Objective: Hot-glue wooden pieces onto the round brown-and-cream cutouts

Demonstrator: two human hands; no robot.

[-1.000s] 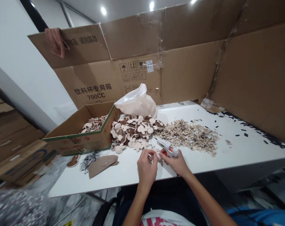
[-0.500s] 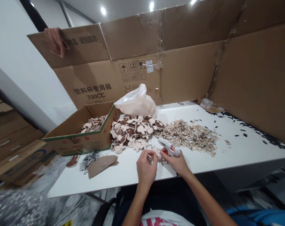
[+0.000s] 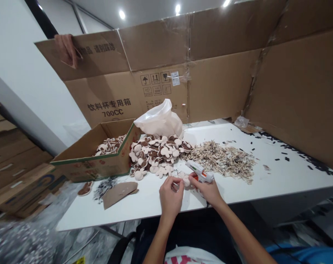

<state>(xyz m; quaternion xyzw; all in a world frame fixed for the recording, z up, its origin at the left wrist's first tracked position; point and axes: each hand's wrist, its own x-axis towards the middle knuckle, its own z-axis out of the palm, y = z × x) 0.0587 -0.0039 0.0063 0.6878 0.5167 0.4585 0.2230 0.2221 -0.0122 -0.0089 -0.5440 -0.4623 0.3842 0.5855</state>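
My left hand (image 3: 170, 194) is closed in a pinch on a cream, rounded felt piece (image 3: 185, 180) just above the white table. My right hand (image 3: 209, 191) is wrapped round a white hot glue gun (image 3: 199, 169) with an orange trigger, its nozzle pointing up and left. The right fingertips are close by the felt piece; whether they touch it I cannot tell. Beyond my hands lies a heap of cream and brown animal-shaped felt pieces (image 3: 166, 151). To its right spreads a pile of thin beige strips (image 3: 224, 159).
A cardboard box (image 3: 94, 169) holding more felt pieces stands left, beside a white plastic bag (image 3: 162, 123). A cardboard scrap (image 3: 118, 195) and black bits (image 3: 102, 189) lie front left. Small black pieces (image 3: 293, 148) are scattered right. Another person's hand (image 3: 68, 51) hangs over the cardboard wall (image 3: 221, 84).
My right hand and the glue gun have shifted slightly right, and more of the felt piece shows between my hands. My left hand keeps its pinch.
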